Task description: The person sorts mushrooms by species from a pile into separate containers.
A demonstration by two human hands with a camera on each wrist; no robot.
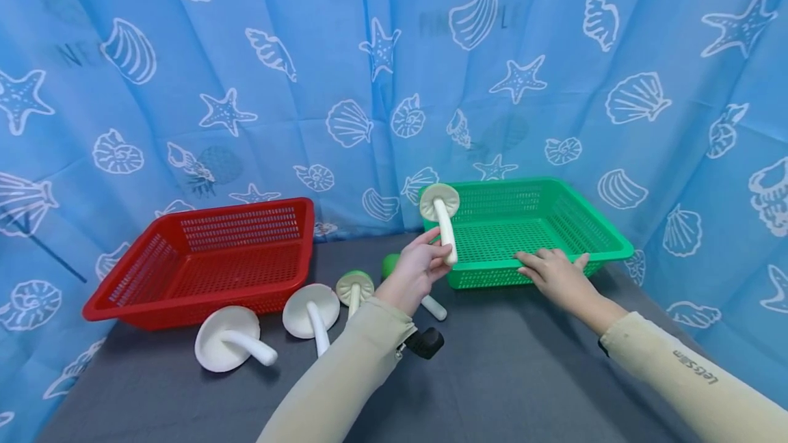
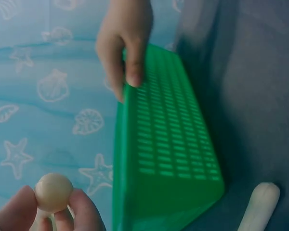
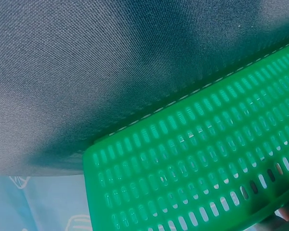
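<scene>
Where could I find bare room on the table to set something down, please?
The widest bare patch is the grey cloth on the near side of the green basket, between the left sleeve and the right sleeve. Both the green basket's visible floor and the red basket's look bare. It is crowded just before the red basket, where mushrooms lie.

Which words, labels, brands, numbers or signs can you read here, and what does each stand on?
"LetsSlim": on the right sleeve, upside down in the head view.
"PIN" … "LE": faint, on the curtain; letters between unreadable.
"NE": faint, farther left on the curtain; its ending is too blurred.
No numbers are readable.
</scene>
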